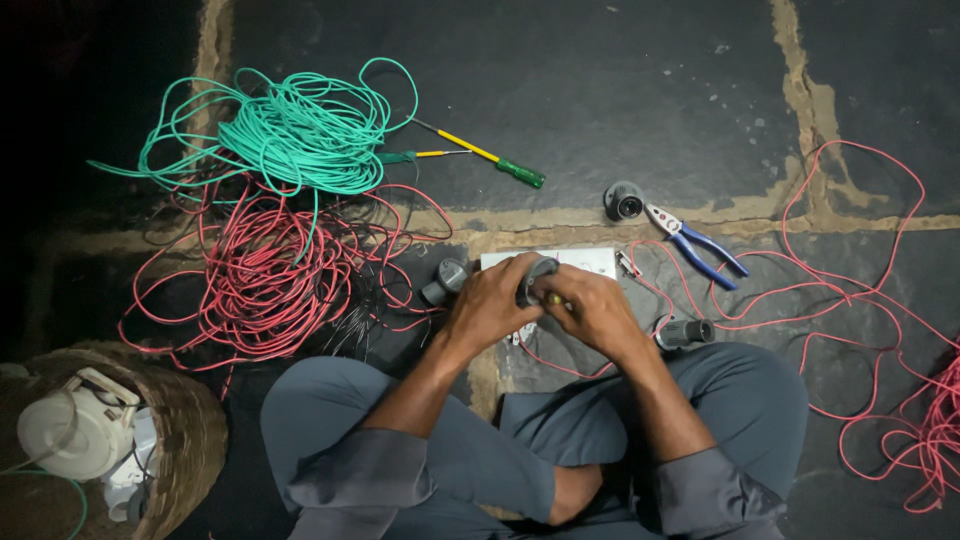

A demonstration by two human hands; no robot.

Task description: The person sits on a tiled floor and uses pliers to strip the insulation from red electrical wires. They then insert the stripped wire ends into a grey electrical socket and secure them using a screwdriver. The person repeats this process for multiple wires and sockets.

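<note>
I sit cross-legged on a dark stone floor. My left hand [488, 303] grips a grey round electrical fitting [534, 281] in front of me. My right hand [594, 308] is closed against the same fitting, fingertips pinching something small and yellowish at its side; what it is I cannot tell. Both hands hover over a white rectangular plate [590, 259] lying on the floor. A similar grey fitting [445, 279] lies just left of my left hand, and another [686, 332] lies right of my right wrist.
A tangle of green wire [290, 130] and red wire [265, 275] lies at the left. A screwdriver with green handle [492, 159], a lamp holder [622, 201] and blue-handled pliers [700, 245] lie beyond. Loose red wire [850, 290] loops at right. A woven basket [190, 440] holds white parts.
</note>
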